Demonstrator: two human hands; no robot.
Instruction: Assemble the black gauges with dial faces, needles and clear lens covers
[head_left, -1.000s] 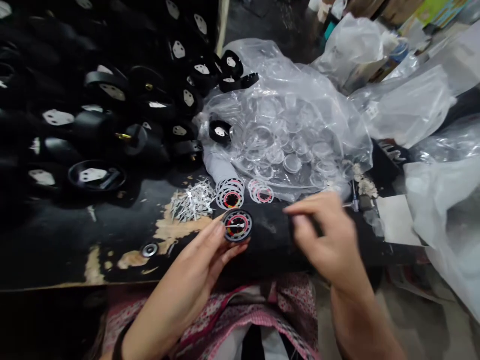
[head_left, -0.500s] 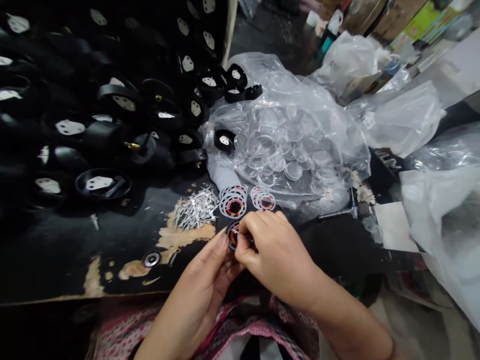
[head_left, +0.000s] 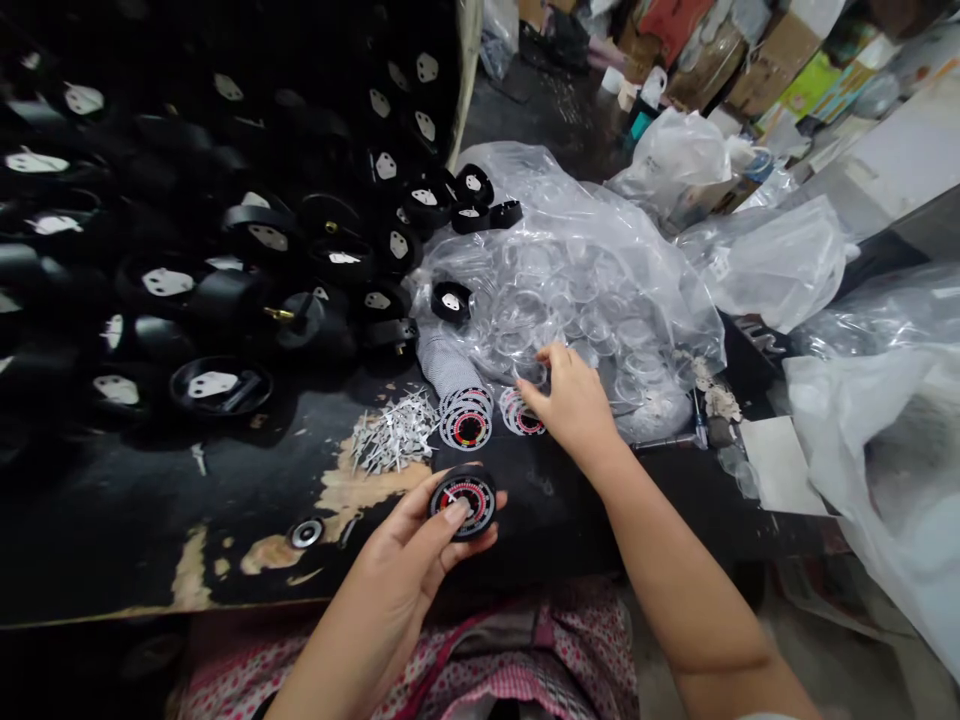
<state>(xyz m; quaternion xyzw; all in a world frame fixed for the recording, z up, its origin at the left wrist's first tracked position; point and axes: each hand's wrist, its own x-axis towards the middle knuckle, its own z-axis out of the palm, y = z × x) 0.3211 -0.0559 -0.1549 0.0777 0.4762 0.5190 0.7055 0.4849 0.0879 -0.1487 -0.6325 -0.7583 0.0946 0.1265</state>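
Low in the centre of the frame, the left hand (head_left: 409, 560) grips a round black gauge with a red, white and black dial face (head_left: 463, 497), thumb laid across its front and fingers curled behind. Just above centre, the right hand (head_left: 571, 400) reaches with loosely spread fingers into the crumpled clear plastic bag of transparent round lenses (head_left: 600, 290), fingertips touching the discs. Between the hands lie a stack of printed dial faces (head_left: 465, 420) and a heap of small white pointer needles (head_left: 394, 430) on the worn black tabletop (head_left: 150, 500); black gauge housings (head_left: 225, 270) crowd the upper left
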